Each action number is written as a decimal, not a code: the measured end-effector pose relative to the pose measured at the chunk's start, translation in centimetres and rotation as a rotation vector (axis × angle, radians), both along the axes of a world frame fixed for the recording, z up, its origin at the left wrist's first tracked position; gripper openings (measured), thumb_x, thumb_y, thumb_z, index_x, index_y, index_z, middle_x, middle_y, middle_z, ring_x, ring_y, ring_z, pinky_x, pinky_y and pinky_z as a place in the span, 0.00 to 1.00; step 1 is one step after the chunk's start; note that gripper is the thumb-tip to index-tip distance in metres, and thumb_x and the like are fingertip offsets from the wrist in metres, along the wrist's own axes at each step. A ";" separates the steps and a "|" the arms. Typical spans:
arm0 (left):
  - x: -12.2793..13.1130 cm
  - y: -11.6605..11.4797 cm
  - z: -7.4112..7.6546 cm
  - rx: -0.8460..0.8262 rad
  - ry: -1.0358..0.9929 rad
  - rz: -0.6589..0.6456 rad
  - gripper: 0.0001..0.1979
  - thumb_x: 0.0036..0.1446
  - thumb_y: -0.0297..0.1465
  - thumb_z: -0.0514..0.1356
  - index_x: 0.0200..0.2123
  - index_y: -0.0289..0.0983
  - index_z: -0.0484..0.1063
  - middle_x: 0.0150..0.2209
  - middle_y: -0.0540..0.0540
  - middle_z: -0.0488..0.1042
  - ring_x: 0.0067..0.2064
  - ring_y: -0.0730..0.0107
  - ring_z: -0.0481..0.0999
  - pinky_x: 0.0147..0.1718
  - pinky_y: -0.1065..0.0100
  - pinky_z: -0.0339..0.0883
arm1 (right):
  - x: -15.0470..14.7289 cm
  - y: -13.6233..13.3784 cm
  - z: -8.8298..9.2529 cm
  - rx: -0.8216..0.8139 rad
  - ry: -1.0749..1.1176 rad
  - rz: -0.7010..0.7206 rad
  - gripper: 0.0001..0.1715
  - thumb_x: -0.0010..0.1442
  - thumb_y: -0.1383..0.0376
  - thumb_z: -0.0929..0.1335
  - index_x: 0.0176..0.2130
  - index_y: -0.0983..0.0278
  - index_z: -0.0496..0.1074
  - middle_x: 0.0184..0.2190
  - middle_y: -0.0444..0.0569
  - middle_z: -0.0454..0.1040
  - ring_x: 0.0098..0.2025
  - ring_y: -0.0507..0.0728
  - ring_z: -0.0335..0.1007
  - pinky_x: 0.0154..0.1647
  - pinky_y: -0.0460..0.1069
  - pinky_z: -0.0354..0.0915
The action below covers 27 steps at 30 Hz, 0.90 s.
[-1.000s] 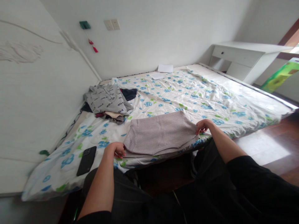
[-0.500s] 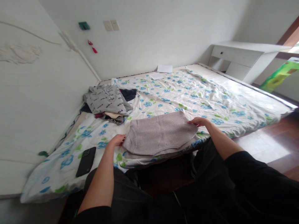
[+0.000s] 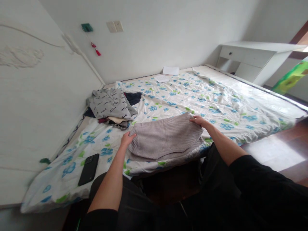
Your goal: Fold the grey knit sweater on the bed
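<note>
The knit (image 3: 166, 136) lay at the bed's (image 3: 158, 96) near edge — the left hand (image 3: 127, 139) pinched its left side, the right hand (image 3: 200, 121) its far right corner, fingers nearly closed. A phone (image 3: 89, 169) lay toward the near left corner.

A white desk (image 3: 251, 57) stands by white walls (image 3: 168, 35).

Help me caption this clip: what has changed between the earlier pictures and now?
The left hand and right hand released the near corners of the knitted garment and moved up its sides, away from the body, now touching it nearer its far corners. The phone and clothes pile stayed put.
</note>
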State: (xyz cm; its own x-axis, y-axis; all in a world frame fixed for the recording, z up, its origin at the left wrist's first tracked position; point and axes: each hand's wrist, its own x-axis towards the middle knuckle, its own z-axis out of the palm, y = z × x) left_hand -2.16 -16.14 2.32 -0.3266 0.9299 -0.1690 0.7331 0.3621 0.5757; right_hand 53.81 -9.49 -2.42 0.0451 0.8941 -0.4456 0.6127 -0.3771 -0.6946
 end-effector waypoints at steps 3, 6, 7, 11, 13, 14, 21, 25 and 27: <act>0.0 0.1 0.0 0.023 0.067 0.045 0.35 0.59 0.46 0.74 0.65 0.36 0.79 0.56 0.39 0.88 0.59 0.48 0.84 0.53 0.63 0.77 | -0.2 0.7 -0.3 0.167 -0.100 -0.154 0.35 0.74 0.48 0.75 0.71 0.61 0.77 0.58 0.55 0.86 0.51 0.60 0.84 0.51 0.47 0.77; -0.2 -0.4 0.0 -0.086 0.002 0.003 0.33 0.57 0.45 0.76 0.62 0.35 0.80 0.55 0.37 0.88 0.58 0.46 0.85 0.51 0.63 0.79 | -0.3 0.6 -0.9 0.089 -0.140 -0.122 0.31 0.76 0.50 0.74 0.69 0.62 0.79 0.57 0.57 0.86 0.54 0.63 0.84 0.52 0.50 0.78; -0.4 -0.7 0.0 -0.153 -0.048 -0.014 0.34 0.56 0.45 0.77 0.61 0.35 0.80 0.55 0.36 0.88 0.57 0.46 0.86 0.50 0.62 0.80 | -0.2 0.4 -1.2 0.027 -0.140 -0.090 0.30 0.75 0.50 0.74 0.67 0.63 0.80 0.56 0.58 0.86 0.54 0.65 0.84 0.52 0.51 0.79; -1.5 -2.0 -0.1 -0.424 -0.267 -0.021 0.37 0.47 0.46 0.83 0.58 0.40 0.79 0.56 0.36 0.88 0.51 0.46 0.90 0.43 0.60 0.85 | 0.2 -0.8 -1.6 -0.169 -0.090 -0.001 0.34 0.66 0.49 0.82 0.62 0.65 0.80 0.58 0.61 0.83 0.55 0.67 0.82 0.50 0.55 0.82; -2.1 -2.4 -0.2 -0.479 -0.327 -0.033 0.39 0.41 0.42 0.85 0.56 0.43 0.78 0.57 0.38 0.88 0.49 0.47 0.90 0.42 0.60 0.85 | 0.3 -1.3 -1.5 -0.237 -0.039 0.002 0.36 0.61 0.52 0.85 0.60 0.65 0.79 0.58 0.61 0.82 0.55 0.66 0.81 0.49 0.55 0.83; -2.2 -2.5 -0.2 -0.485 -0.339 -0.040 0.40 0.39 0.39 0.85 0.56 0.43 0.77 0.56 0.39 0.88 0.49 0.48 0.90 0.42 0.60 0.85 | 0.4 -1.5 -1.4 -0.262 -0.013 0.001 0.35 0.59 0.54 0.86 0.59 0.65 0.79 0.57 0.60 0.82 0.54 0.65 0.81 0.48 0.54 0.83; -1.2 -3.3 -0.7 -0.436 -0.231 -0.032 0.41 0.41 0.27 0.79 0.60 0.41 0.73 0.58 0.38 0.86 0.47 0.54 0.88 0.40 0.64 0.82 | 0.9 -2.6 -0.2 -0.178 -0.112 -0.035 0.30 0.58 0.61 0.86 0.55 0.62 0.78 0.54 0.56 0.83 0.52 0.62 0.82 0.45 0.51 0.83; -0.8 -3.9 0.1 -0.363 -0.015 -0.095 0.45 0.46 0.33 0.79 0.67 0.37 0.71 0.61 0.33 0.84 0.55 0.46 0.87 0.47 0.60 0.82 | 0.9 -3.6 0.2 -0.107 -0.267 0.043 0.28 0.59 0.64 0.84 0.56 0.65 0.80 0.54 0.59 0.85 0.55 0.68 0.84 0.52 0.55 0.82; -0.6 -4.5 0.6 -0.246 0.178 -0.127 0.43 0.53 0.35 0.77 0.71 0.36 0.71 0.65 0.30 0.81 0.62 0.40 0.84 0.58 0.54 0.80 | 0.9 -4.0 0.5 0.051 -0.367 0.075 0.30 0.59 0.65 0.83 0.58 0.66 0.80 0.57 0.61 0.84 0.62 0.71 0.81 0.62 0.57 0.78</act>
State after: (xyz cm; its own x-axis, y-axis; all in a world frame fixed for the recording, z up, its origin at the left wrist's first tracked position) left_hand -2.77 -20.62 2.90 -0.2550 0.9036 -0.3442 0.8628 0.3734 0.3410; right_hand 54.68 -13.52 -1.90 0.1271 0.9217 -0.3665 0.8488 -0.2922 -0.4406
